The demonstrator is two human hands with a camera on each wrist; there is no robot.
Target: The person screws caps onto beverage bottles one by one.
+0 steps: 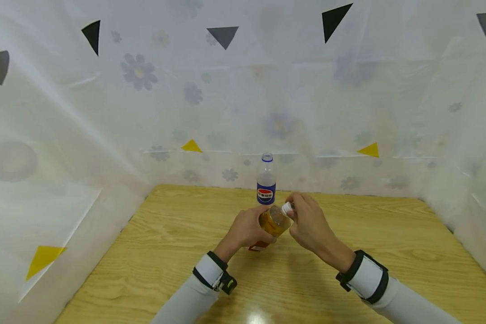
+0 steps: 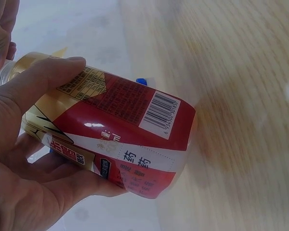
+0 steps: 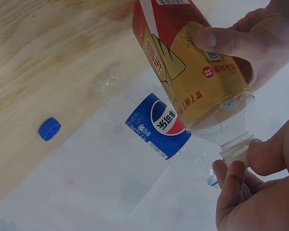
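My left hand [image 1: 248, 228] grips the body of a drink bottle [image 2: 127, 115] with a red and gold label, thumb on one side and fingers on the other. The bottle is tilted, its neck towards my right hand [image 1: 311, 222]. At the neck, thumb and fingers of that hand pinch the white cap [image 1: 286, 208]; whether it is loose on the thread cannot be told. Just behind stands an upright clear cola bottle [image 1: 266, 191] with a blue label and no cap on its mouth. A blue bottle cap [image 3: 49, 129] lies on the table near it.
The wood-grain table [image 1: 178, 243] carries everything. Behind it and at both sides hang whitish flower-patterned sheets [image 1: 235, 103] with black, grey and yellow triangles stuck on. Each wrist wears a strapped band, the left one [image 1: 214, 273] with a small camera.
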